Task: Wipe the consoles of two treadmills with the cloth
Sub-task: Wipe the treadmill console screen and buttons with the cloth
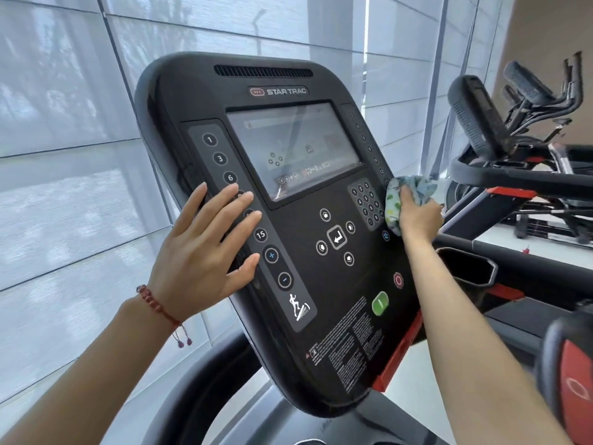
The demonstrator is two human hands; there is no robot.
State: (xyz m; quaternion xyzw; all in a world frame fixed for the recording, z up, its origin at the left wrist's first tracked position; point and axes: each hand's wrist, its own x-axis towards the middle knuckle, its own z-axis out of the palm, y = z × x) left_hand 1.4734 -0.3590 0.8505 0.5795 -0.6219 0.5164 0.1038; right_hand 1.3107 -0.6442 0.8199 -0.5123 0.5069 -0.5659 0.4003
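Note:
A black treadmill console point(340, 316) with a grey screen point(295, 149) fills the middle of the head view. My left hand point(205, 252) lies flat with straight fingers on the console's left button strip, covering some numbered keys. My right hand point(417, 216) grips a bunched pale blue and green patterned cloth point(396, 200) and holds it against the console's right edge, beside the number keypad point(365, 200). A second treadmill console point(478, 120) stands further right, seen from its side.
Grey window blinds point(80, 123) run behind the console. A black cup holder point(468, 268) and red trim sit just right of my right forearm. A curved black handrail point(519, 178) and exercise bikes point(545, 101) stand at the far right.

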